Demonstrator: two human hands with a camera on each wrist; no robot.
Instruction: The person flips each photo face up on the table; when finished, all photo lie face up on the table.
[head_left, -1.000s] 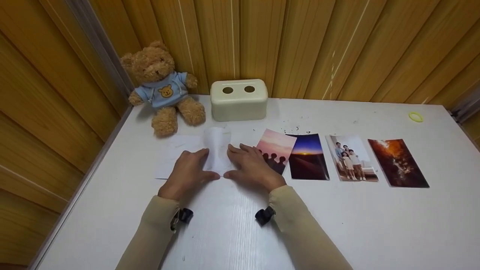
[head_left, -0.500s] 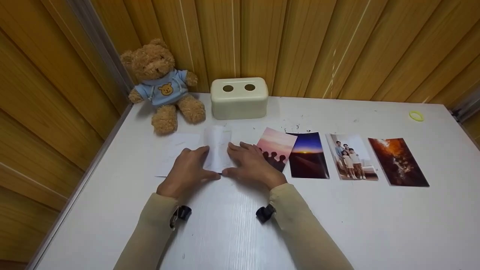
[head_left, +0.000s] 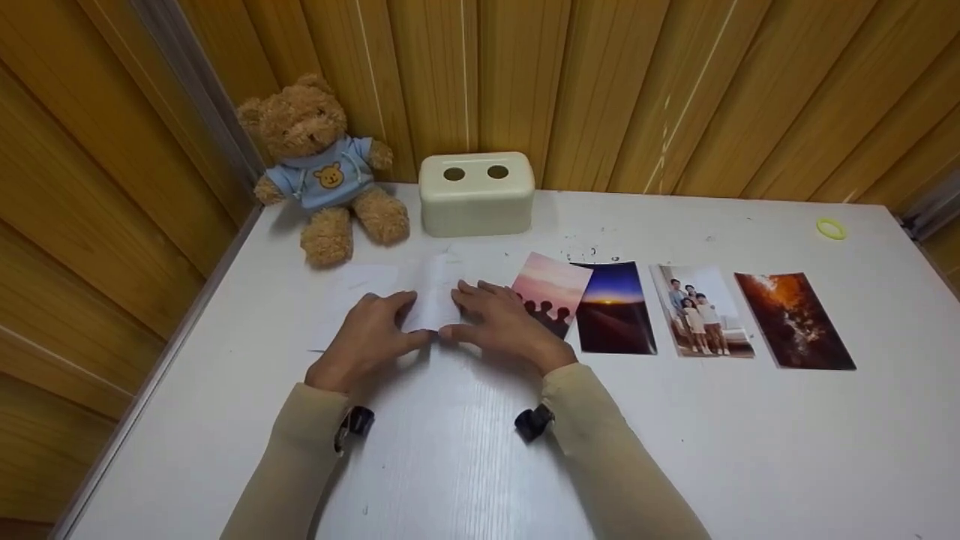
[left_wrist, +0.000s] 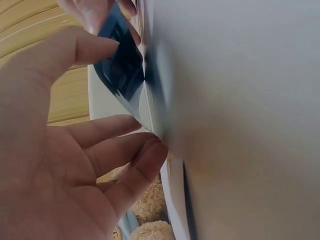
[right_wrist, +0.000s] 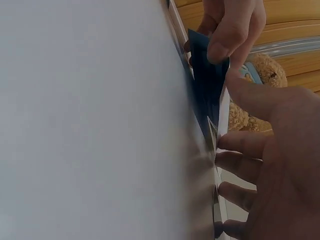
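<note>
In the head view a photo print (head_left: 433,292) lies white back up and bowed between both hands. My left hand (head_left: 367,334) holds its left side, the thumb at the near edge. In the left wrist view that thumb rests against the photo's dark blue printed face, and the other fingers sit at the far end of its side. My right hand (head_left: 506,322) holds the right side, thumb at the near edge beside the left thumb, fingers along the side. A second print (head_left: 349,289) lies white back up, partly under the left hand. A pink silhouette photo (head_left: 559,289) borders the right fingers.
A sunset photo (head_left: 616,311), a family photo (head_left: 701,311) and a red-brown photo (head_left: 795,321) lie in a row to the right. Behind stand a teddy bear (head_left: 326,172) and a cream holder (head_left: 476,206) with two holes. A yellow ring (head_left: 831,229) lies far right.
Both thumbs have moved slightly away from the body, taking the near edge of the bowed photo with them. The other photos stay put.
</note>
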